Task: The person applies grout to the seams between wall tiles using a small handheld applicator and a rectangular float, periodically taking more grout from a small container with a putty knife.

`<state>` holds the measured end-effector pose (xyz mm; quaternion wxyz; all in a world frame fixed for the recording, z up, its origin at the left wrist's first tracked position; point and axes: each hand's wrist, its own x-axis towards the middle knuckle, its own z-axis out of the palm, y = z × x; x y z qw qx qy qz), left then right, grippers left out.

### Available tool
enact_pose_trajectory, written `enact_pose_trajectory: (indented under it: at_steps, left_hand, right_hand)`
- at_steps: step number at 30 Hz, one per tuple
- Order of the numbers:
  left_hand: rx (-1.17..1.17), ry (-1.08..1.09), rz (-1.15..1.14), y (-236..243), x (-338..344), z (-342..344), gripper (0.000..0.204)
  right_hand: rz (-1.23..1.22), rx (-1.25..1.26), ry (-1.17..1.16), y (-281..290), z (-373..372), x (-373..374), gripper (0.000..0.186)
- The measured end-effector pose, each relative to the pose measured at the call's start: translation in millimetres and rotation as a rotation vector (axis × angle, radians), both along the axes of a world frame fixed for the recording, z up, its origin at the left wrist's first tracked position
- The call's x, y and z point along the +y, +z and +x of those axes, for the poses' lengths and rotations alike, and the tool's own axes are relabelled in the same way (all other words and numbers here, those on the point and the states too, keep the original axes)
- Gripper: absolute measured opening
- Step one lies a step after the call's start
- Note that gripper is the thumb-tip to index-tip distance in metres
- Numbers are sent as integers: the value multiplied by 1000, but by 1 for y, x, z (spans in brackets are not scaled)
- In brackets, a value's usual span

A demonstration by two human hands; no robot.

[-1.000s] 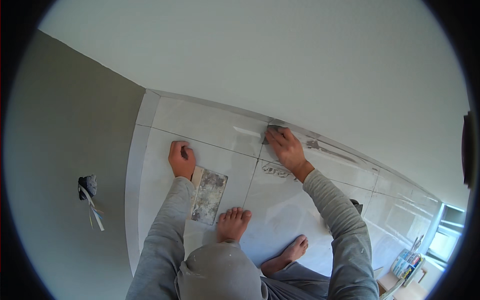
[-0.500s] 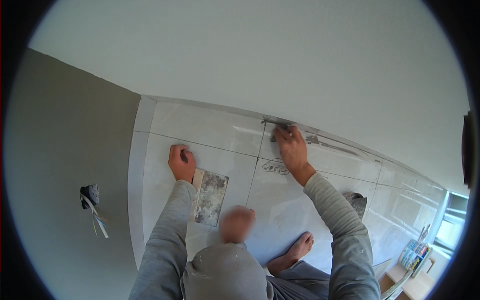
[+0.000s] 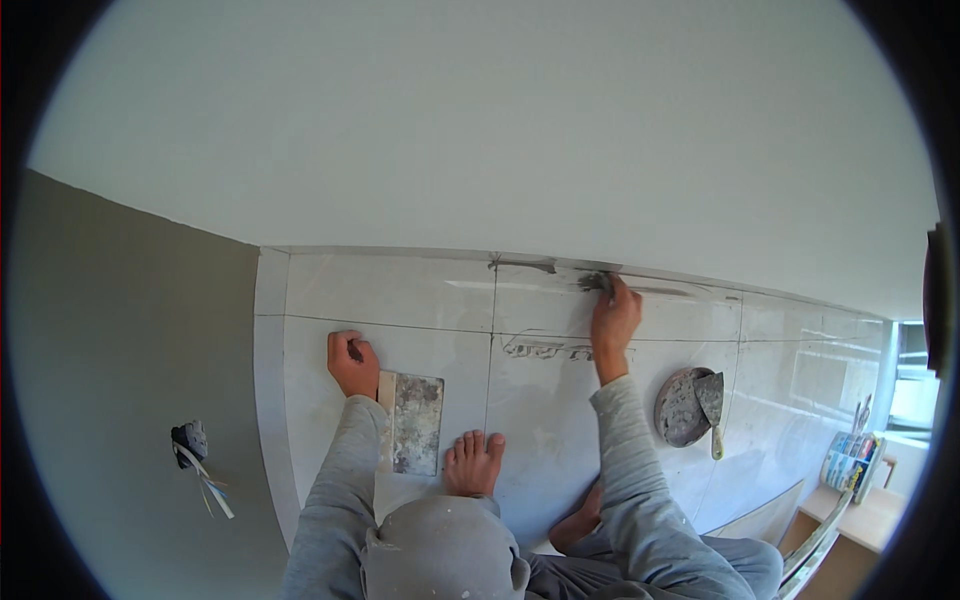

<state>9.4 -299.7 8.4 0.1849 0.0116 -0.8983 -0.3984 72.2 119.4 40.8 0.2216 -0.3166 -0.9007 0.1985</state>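
Note:
My left hand (image 3: pixel 350 362) is closed in a loose fist on the pale tiles (image 3: pixel 380 285), beside a flat, stained metal float (image 3: pixel 417 423); whatever it holds, if anything, is hidden. My right hand (image 3: pixel 616 318) pinches a dark grey tool (image 3: pixel 597 283) at the tiles by the wall's base. It is smeared and partly hidden by my fingers. Dark grey smears (image 3: pixel 530 265) streak the tiles and skirting there. To the right of my right arm lies a round pan of grey paste (image 3: pixel 678 405) with a putty knife (image 3: pixel 710 395) on it.
My bare foot (image 3: pixel 470 460) stands between my arms. A white wall (image 3: pixel 480 120) rises ahead, a grey one (image 3: pixel 120 300) on the left, with loose wires (image 3: pixel 200 470) from a wall box. A wooden cabinet (image 3: pixel 860 505) with a caddy of tools (image 3: pixel 848 465) stands at the far right.
My right hand has moved right along the wall's base with the dark tool. The view has shifted, and the pan of paste now shows fully. My left hand stays beside the float.

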Motion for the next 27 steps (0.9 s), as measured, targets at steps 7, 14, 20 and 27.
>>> enact_pose_trajectory:
  at_steps: [7, 14, 20, 27]
  left_hand:
    - [31, 0, -45, 0, -2, 0, 8]
    - [7, 6, -51, -1, -4, 1, 8]
    - [-67, 5, -42, 0, 0, 2, 8]
    - [4, -10, -47, -4, -5, 1, 7]
  right_hand:
    - [-38, 65, 37, -3, -23, -52, 34]
    - [-229, 112, 84, 0, -42, -98, 28]
    - [-228, 151, 87, 3, -59, -128, 27]
    - [-323, 155, 114, 6, -74, -155, 29]
